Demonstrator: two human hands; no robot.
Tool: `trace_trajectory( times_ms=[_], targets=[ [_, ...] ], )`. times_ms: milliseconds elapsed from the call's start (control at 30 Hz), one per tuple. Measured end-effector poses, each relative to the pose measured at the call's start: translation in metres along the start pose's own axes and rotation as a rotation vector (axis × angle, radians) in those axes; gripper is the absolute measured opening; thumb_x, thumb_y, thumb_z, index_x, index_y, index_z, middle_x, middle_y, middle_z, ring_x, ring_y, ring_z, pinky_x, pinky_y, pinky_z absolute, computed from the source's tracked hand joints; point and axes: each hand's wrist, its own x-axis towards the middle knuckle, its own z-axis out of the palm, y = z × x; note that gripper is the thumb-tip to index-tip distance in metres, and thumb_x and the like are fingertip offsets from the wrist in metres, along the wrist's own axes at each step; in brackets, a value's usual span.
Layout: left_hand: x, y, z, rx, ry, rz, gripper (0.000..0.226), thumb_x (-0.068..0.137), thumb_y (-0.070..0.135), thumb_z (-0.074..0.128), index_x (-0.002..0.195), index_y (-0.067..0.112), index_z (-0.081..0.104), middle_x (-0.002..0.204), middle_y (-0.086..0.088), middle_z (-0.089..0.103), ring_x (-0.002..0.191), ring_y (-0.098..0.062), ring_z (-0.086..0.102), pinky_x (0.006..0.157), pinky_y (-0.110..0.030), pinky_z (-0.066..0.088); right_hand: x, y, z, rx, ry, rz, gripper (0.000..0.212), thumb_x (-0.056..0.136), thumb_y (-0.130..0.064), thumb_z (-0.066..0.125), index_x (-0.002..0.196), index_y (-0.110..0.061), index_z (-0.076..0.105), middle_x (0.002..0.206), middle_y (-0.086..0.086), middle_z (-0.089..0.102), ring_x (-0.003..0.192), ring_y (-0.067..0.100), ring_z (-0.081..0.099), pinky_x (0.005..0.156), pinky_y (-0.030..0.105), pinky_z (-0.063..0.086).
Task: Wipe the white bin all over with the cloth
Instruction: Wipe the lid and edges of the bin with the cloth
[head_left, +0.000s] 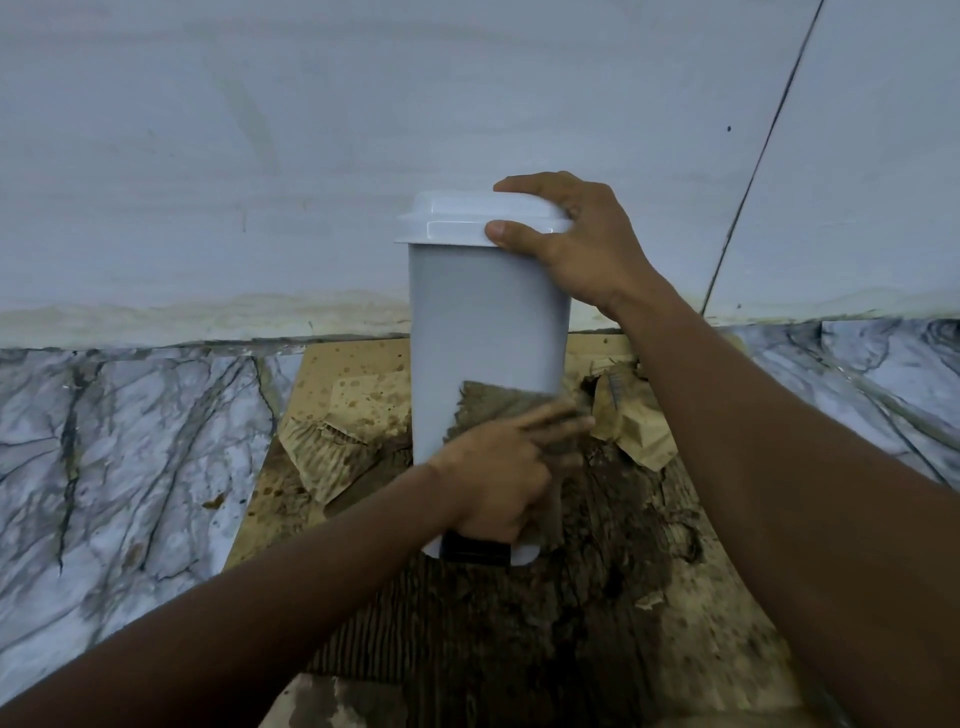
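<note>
Stained cardboard (353, 384) is carrying the white bin (483, 312): right hand (587, 249) is gripping the lid (457, 218), left hand (493, 467) is pressing the cloth (498, 400) flat, low on the front; turning the bin is probably next.

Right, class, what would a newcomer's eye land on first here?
The white bin standing in the middle against the wall, with the right hand gripping its lid. Low on its front, the left hand presses a grubby cloth; underneath lies stained, torn cardboard on the marble floor.
</note>
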Motion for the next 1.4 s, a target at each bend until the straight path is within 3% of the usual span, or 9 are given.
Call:
trace_trajectory(
  times_ms=[200, 533, 800, 1033, 1100, 1167, 1200, 1267, 1400],
  targets=[
    [-0.027, -0.05, -0.012, -0.009, 0.456, -0.22, 0.042, 0.103, 0.045, 0.051, 0.142, 0.029, 0.058, 0.163, -0.008, 0.033, 0.155, -0.034, 0.016, 0.124, -0.058, 0.012, 0.001, 0.002, 0.001, -0.014, 0.015, -0.014, 0.037, 0.079, -0.041, 0.082, 0.114, -0.031, 0.073, 0.119, -0.015, 0.067, 0.113, 0.002, 0.059, 0.102, 0.026, 0.047],
    [-0.037, 0.002, 0.047, 0.01, 0.491, -0.358, 0.06, 0.103, 0.047, 0.046, 0.158, 0.024, 0.033, 0.167, -0.011, 0.018, 0.157, -0.032, 0.008, 0.127, -0.051, 0.007, 0.001, 0.005, -0.004, -0.003, 0.029, -0.012, 0.037, 0.08, -0.039, 0.083, 0.114, -0.031, 0.073, 0.119, -0.018, 0.067, 0.107, -0.008, 0.059, 0.091, 0.012, 0.046],
    [-0.039, 0.006, 0.061, -0.407, 0.846, -0.772, 0.057, 0.102, 0.03, 0.049, 0.154, 0.01, 0.037, 0.166, -0.019, 0.016, 0.155, -0.042, 0.003, 0.125, -0.059, 0.009, 0.005, 0.007, 0.001, -0.008, 0.058, -0.017, 0.037, 0.079, -0.04, 0.082, 0.114, -0.03, 0.073, 0.118, -0.016, 0.068, 0.108, -0.002, 0.061, 0.093, 0.018, 0.049],
    [-0.06, 0.037, 0.091, -0.883, 0.813, -0.825, 0.068, 0.107, 0.041, 0.036, 0.161, 0.035, -0.004, 0.169, -0.006, -0.017, 0.158, -0.024, -0.006, 0.125, -0.026, 0.016, 0.004, 0.008, 0.001, -0.001, 0.083, -0.01, 0.038, 0.079, -0.04, 0.082, 0.114, -0.03, 0.073, 0.118, -0.015, 0.068, 0.108, 0.0, 0.061, 0.095, 0.023, 0.051],
    [-0.064, 0.049, 0.101, -1.025, 0.759, -0.899, 0.069, 0.105, 0.051, 0.032, 0.16, 0.039, -0.009, 0.17, 0.002, -0.012, 0.157, -0.012, -0.002, 0.121, -0.015, 0.017, 0.004, 0.008, 0.002, 0.002, 0.089, -0.012, 0.038, 0.079, -0.04, 0.083, 0.114, -0.03, 0.073, 0.118, -0.014, 0.067, 0.107, -0.001, 0.061, 0.093, 0.021, 0.05],
    [-0.065, 0.062, 0.11, -1.118, 0.747, -1.027, 0.071, 0.104, 0.061, 0.026, 0.161, 0.021, 0.014, 0.167, -0.003, 0.021, 0.153, -0.004, 0.017, 0.121, -0.024, 0.026, 0.004, 0.007, 0.003, 0.003, 0.087, -0.015, 0.037, 0.079, -0.039, 0.083, 0.114, -0.029, 0.073, 0.117, -0.015, 0.067, 0.106, -0.002, 0.061, 0.093, 0.02, 0.05],
    [-0.065, 0.069, 0.115, -1.126, 0.768, -1.063, 0.069, 0.103, 0.062, 0.023, 0.15, 0.013, 0.037, 0.153, -0.003, 0.043, 0.144, 0.003, 0.031, 0.117, -0.032, 0.035, 0.004, 0.007, 0.004, 0.002, 0.088, -0.017, 0.037, 0.079, -0.039, 0.083, 0.113, -0.03, 0.073, 0.117, -0.015, 0.068, 0.106, -0.002, 0.061, 0.093, 0.021, 0.05],
    [-0.062, 0.079, 0.118, -1.099, 0.786, -1.095, 0.047, 0.105, 0.056, 0.022, 0.13, 0.024, 0.046, 0.126, 0.017, 0.05, 0.122, 0.017, 0.042, 0.106, -0.032, 0.042, 0.004, 0.008, 0.004, -0.007, 0.094, -0.018, 0.037, 0.079, -0.041, 0.082, 0.113, -0.031, 0.073, 0.117, -0.014, 0.068, 0.108, 0.001, 0.061, 0.095, 0.024, 0.051],
    [-0.055, 0.063, 0.106, -1.097, 0.788, -1.106, 0.045, 0.101, 0.048, 0.032, 0.126, 0.016, 0.05, 0.121, -0.003, 0.058, 0.115, -0.006, 0.053, 0.098, -0.041, 0.045, 0.004, 0.008, 0.001, -0.015, 0.093, -0.015, 0.036, 0.079, -0.04, 0.082, 0.113, -0.03, 0.073, 0.118, -0.014, 0.067, 0.107, -0.001, 0.061, 0.094, 0.021, 0.05]
  ],
)
